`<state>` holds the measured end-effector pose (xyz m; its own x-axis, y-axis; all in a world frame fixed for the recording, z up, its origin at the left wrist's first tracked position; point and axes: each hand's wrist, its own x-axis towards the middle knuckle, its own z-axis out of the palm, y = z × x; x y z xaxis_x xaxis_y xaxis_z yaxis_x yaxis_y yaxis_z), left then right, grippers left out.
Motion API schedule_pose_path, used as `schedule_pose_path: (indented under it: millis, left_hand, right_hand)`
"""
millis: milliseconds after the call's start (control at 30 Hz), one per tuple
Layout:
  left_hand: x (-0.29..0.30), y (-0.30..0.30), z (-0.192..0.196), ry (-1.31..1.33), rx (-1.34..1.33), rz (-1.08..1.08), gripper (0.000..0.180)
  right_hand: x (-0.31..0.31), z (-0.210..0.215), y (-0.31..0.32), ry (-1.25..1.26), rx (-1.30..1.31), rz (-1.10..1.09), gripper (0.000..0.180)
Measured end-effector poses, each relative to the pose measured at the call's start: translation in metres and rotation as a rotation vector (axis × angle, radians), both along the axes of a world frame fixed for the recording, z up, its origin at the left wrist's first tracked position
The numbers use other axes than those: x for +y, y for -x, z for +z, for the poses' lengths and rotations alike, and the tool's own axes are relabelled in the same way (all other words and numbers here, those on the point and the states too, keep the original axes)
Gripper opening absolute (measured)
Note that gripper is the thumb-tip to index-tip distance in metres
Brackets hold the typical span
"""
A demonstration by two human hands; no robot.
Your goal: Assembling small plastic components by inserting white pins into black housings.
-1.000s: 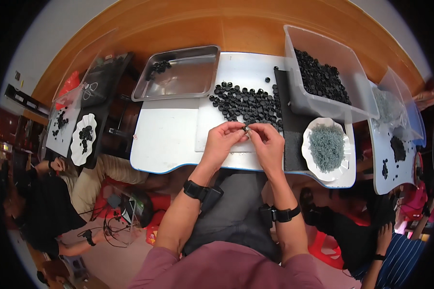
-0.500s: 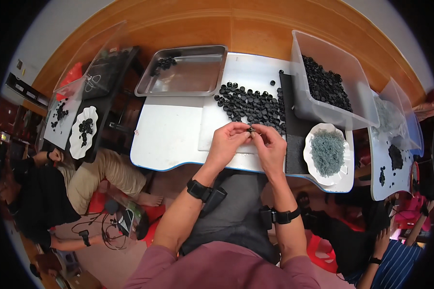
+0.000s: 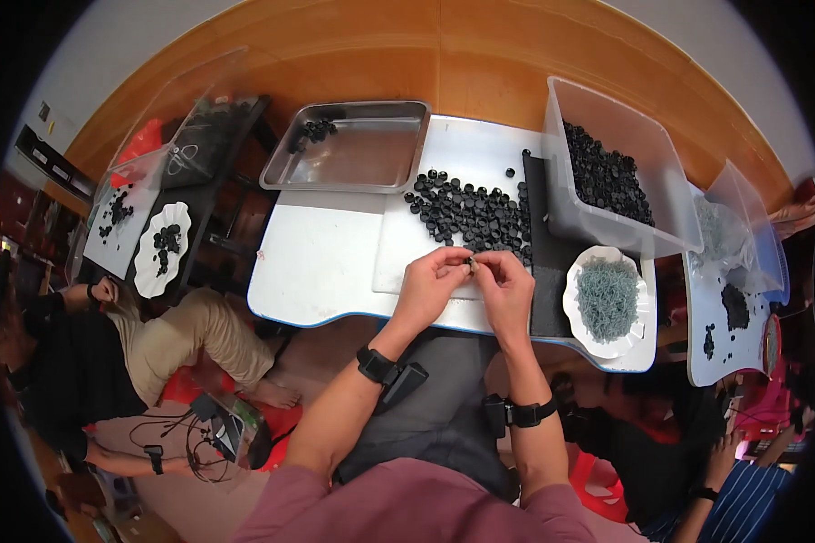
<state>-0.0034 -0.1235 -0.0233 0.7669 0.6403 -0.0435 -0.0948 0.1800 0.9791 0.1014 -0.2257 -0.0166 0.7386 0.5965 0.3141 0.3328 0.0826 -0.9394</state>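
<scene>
Left hand [image 3: 430, 282]: fingers curled, pinching a small dark cap [image 3: 470, 263] from its left side, just above the near edge of the white bench [image 3: 317, 262].
Right hand [image 3: 505, 285]: fingertips closed on the same cap from the right; the two hands met at it.
Cap pile [image 3: 466, 208]: loose black caps spread on the bench just beyond the hands.
Metal tray [image 3: 353, 149]: far left of the pile, a few caps in its corner.
Clear bin [image 3: 611, 172]: right of the pile, holding black caps.
White plate [image 3: 607, 299]: near the right hand, heaped with grey-green rings.
</scene>
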Motion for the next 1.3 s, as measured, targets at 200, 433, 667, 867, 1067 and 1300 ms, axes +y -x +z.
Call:
schedule_pose_path:
  millis: [200,433,667,867,1067,1300]
  left_hand:
    - [-0.0015,0.0012,0.0007,0.011,-0.052,-0.023,0.024]
    - [-0.0033,0.0002,0.0007,0.109,-0.149,0.023,0.021]
    - [0.0004,0.0031,0.0021,0.085,-0.142,0.0,0.02]
    - [0.0047,0.0019,-0.0047,0.076,-0.146,-0.009,0.019]
    - [0.0033,0.003,-0.0048,0.122,-0.175,-0.014,0.019]
    - [-0.0008,0.0027,-0.0057,0.067,-0.169,0.043,0.018]
  right_hand:
    - [-0.0012,-0.0021,0.0001,-0.096,0.13,0.073,0.01]
    - [-0.0016,-0.0018,-0.004,-0.078,-0.044,0.071,0.013]
    - [-0.0011,0.0022,-0.0013,-0.019,-0.054,0.107,0.016]
    - [-0.004,0.0019,-0.0048,-0.031,0.023,0.144,0.015]
    - [-0.0042,-0.0013,-0.0043,-0.06,0.091,0.152,0.016]
    - [-0.0051,0.0025,0.0,-0.045,0.264,0.151,0.017]
